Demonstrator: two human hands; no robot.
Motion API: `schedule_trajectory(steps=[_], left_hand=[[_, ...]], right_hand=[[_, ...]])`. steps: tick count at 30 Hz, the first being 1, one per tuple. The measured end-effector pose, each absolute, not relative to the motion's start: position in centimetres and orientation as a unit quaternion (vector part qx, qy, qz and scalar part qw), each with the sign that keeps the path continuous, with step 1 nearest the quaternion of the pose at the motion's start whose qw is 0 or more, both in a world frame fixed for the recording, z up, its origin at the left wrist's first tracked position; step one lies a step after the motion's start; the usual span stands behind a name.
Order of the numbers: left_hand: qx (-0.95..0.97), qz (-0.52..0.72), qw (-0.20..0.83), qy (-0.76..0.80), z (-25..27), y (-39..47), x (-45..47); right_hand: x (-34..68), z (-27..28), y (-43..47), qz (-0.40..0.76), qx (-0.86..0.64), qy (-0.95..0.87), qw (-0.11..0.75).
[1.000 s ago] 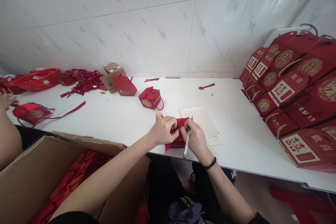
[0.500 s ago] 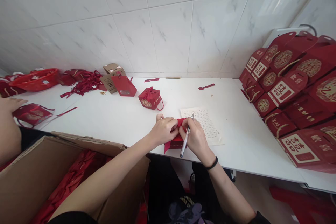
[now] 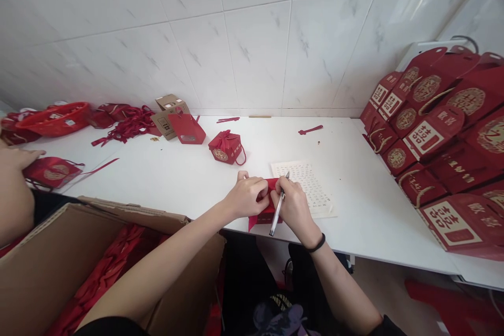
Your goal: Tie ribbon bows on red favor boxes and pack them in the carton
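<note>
A small red gift box (image 3: 269,217) sits at the table's front edge, largely covered by my hands. My left hand (image 3: 249,197) is closed in a pinch on the red ribbon (image 3: 252,223) over the box top; one ribbon end hangs down the box's left side. Beside it, my right hand (image 3: 293,203) is also closed, its fingertips at the ribbon, with a clear pen (image 3: 277,212) held slantwise between the fingers. The exact grip at the fingertips is hidden. Beyond the right hand lies a handwritten sheet of paper (image 3: 321,194).
A finished-looking red box with a bow (image 3: 225,147) stands behind my hands. Stacked red gift boxes (image 3: 437,142) fill the right side. An open cardboard box (image 3: 173,216) is at front left. Another person's hand (image 3: 16,160) touches a red box (image 3: 55,172). A red basin (image 3: 59,122) stands farther back.
My two hands have drawn slightly apart over the box. At far left, the other person's hand and red box have shifted a little.
</note>
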State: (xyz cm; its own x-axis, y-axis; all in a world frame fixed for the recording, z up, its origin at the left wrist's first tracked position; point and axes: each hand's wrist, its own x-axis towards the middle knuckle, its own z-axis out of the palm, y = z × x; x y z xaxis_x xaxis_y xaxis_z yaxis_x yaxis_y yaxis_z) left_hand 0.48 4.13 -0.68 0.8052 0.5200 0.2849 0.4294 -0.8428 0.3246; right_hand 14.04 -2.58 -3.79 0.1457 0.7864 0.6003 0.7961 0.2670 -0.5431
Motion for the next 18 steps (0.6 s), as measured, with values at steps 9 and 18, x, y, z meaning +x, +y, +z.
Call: schedule_trajectory(steps=[9, 18], left_hand=[[0.911, 0.166, 0.229, 0.299, 0.00, 4.29, 0.40], [0.901, 0.138, 0.272, 0.309, 0.20, 4.85, 0.03]], right_hand=[[14.00, -4.13, -2.71, -0.035, -0.639, -0.631, 0.438], [14.74, -3.64, -2.96, 0.040, -0.641, -0.657, 0.395]])
